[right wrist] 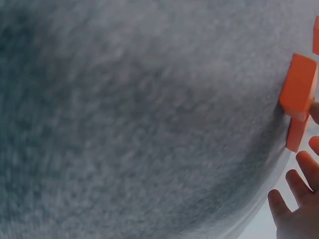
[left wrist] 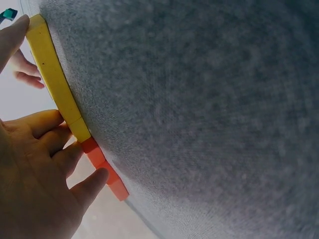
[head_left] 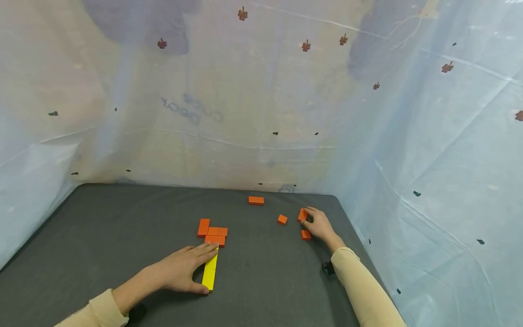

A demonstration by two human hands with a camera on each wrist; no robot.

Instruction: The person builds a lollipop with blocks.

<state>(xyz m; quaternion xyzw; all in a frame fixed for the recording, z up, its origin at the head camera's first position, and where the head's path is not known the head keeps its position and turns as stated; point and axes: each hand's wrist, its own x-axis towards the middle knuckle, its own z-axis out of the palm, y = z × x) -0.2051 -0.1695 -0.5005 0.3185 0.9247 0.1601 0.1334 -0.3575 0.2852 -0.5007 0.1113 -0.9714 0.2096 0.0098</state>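
A slim, bright yellow block [head_left: 210, 272] lay on a dark table [head_left: 261, 281], its long axis pointing toward the far edge, angled slightly right.
The left hand [head_left: 181, 268] stretched wide along it; the right hand [head_left: 320, 225] pinched an orange block [head_left: 302, 215].

Left hand [head_left: 184, 269]: back uppermost, fingers extended and slightly parted, thumb spread well apart, nearer the body. Right hand [head_left: 320, 225]: farther forward, thumb and forefinger set in a pinch, remaining fingers spread. Left forearm [head_left: 102, 309] and right forearm [head_left: 363, 286], both sleeved, angle inward toward their hands.
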